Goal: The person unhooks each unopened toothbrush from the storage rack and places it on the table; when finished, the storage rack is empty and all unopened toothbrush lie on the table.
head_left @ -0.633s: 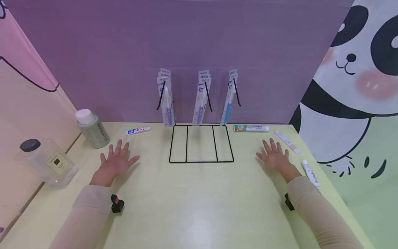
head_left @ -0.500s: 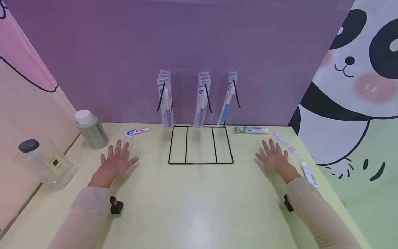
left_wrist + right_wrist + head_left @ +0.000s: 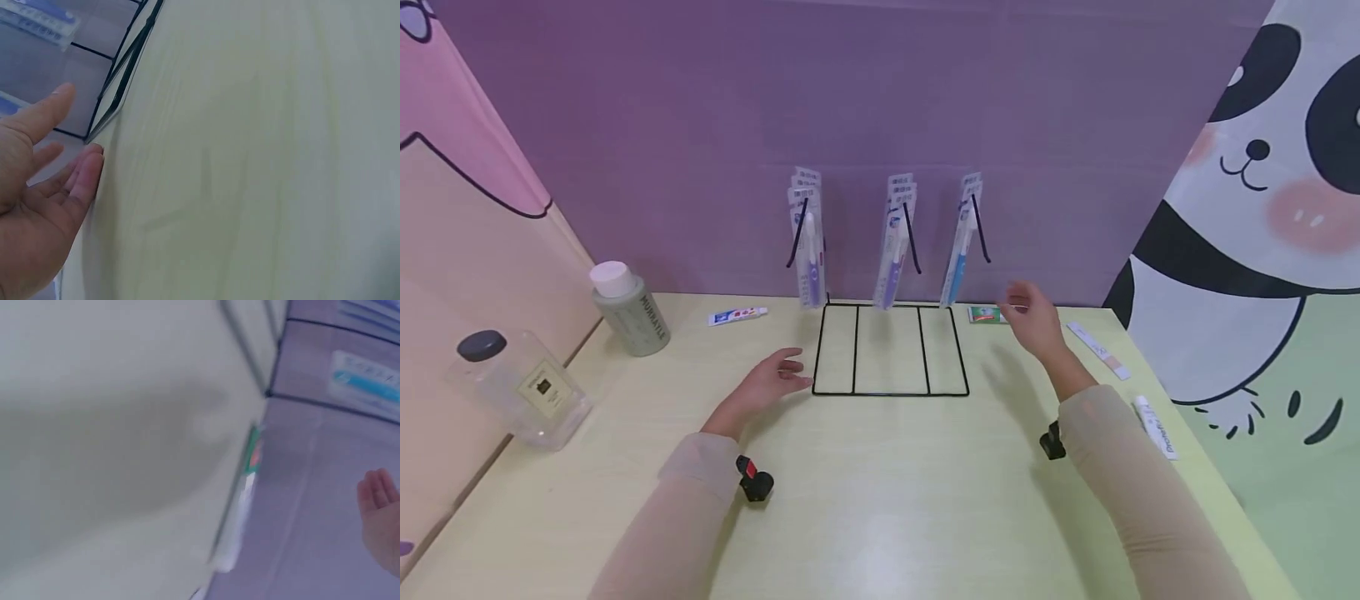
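Observation:
My left hand (image 3: pixel 765 385) is at the front left corner of the black wire rack (image 3: pixel 891 394), its fingers loosely bent and nothing held. In the left wrist view its fingertips (image 3: pixel 94 153) are close to the rack's corner; whether they touch it I cannot tell. My right hand (image 3: pixel 1032 320) is raised right of the rack, holding nothing, and partly covers a green and white toothpaste tube (image 3: pixel 985 315). Packaged toothbrushes hang on the rack's hooks: purple ones at left (image 3: pixel 810 258) and in the middle (image 3: pixel 892 258), blue ones (image 3: pixel 957 258) at right.
A small toothpaste tube (image 3: pixel 737 316) lies left of the rack. Farther left stand a grey bottle (image 3: pixel 638 317) with a white cap and a clear bottle (image 3: pixel 542 392) with a black cap. At right lie a flat white packet (image 3: pixel 1097 350) and a white tube (image 3: pixel 1153 427).
Both hands have left their spread pose beside the rack. The left has moved right to the rack's corner; the right has moved inward, up and toward the back.

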`<state>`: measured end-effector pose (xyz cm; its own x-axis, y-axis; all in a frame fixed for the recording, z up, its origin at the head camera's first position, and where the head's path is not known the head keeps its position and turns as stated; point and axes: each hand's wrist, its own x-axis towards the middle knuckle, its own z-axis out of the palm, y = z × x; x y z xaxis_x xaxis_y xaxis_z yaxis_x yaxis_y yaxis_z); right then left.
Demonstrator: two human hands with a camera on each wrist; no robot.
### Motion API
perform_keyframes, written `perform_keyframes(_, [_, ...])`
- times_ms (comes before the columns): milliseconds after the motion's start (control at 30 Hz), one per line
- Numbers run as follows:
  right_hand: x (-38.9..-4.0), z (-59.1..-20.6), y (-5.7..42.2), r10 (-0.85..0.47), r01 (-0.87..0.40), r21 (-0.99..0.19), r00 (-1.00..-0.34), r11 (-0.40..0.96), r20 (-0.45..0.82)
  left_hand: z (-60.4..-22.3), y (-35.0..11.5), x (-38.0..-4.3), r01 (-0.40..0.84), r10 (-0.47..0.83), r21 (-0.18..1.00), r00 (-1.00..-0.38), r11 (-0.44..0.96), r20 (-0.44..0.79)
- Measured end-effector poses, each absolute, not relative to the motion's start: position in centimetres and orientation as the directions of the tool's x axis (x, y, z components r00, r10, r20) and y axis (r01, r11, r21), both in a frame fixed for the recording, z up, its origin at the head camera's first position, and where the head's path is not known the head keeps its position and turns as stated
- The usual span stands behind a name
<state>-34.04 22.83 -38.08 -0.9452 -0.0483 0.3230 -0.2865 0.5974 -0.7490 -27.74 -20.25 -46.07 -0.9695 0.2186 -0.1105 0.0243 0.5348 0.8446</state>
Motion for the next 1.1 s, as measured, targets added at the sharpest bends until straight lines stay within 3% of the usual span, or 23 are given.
perform_keyframes(300, [-36.5, -34.6, 18.2, -0.023, -0.32, -0.844, -0.939, 0.431, 0.344, -46.2, -18.5, -28.6, 0.006, 0.219, 0.854, -0.967, 0.521, -0.127])
perform_keyframes(767, [-38.3, -33.5, 15.0, 0.034, -0.333, -0.934, -0.94, 0.126, 0.34, -46.8, -18.6, -28.9, 0.001, 0.218, 0.802, -0.962, 0.598, -0.161])
perform_keyframes(1100, [-38.9, -33.9, 14.4, 0.179, -0.359, -0.913, -0.902, 0.195, 0.392, -46.6, -18.3, -28.8, -0.008, 0.215, 0.815, -0.963, 0.579, -0.162])
